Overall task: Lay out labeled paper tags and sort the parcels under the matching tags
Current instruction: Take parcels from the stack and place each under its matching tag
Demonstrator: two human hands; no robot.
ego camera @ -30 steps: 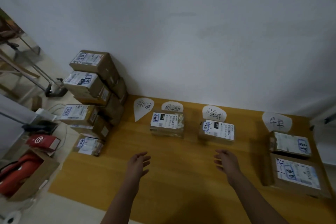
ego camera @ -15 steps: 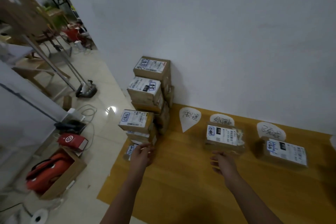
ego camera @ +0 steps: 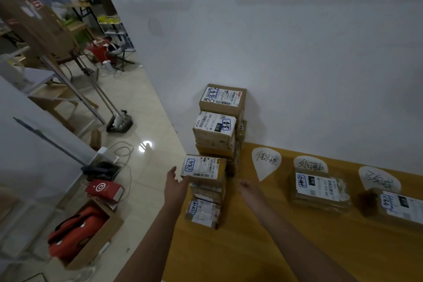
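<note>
A stack of brown parcels with white labels stands at the left end of the wooden table point(ego camera: 263, 236). Its front parcel point(ego camera: 202, 167) has my left hand point(ego camera: 176, 184) open against its left side. My right hand point(ego camera: 246, 186) hovers just right of that parcel, fingers half curled, holding nothing. Taller parcels point(ego camera: 215, 126) rise behind against the wall, and a small one point(ego camera: 202, 212) lies lowest in front. Three white handwritten paper tags lie along the wall: left tag point(ego camera: 265, 162), middle tag point(ego camera: 310, 165), right tag point(ego camera: 378, 178). One parcel point(ego camera: 320, 186) sits below the middle tag, another point(ego camera: 400, 208) below the right tag.
Left of the table the tiled floor holds a cardboard box with a red bag point(ego camera: 80, 233), a red carton point(ego camera: 104, 190), a power strip with cables point(ego camera: 107, 153) and a stand's base point(ego camera: 120, 121). A white wall runs right behind the table.
My view has swung left to the parcel stack. Both hands have moved forward and left, ending on either side of the stack's front parcel.
</note>
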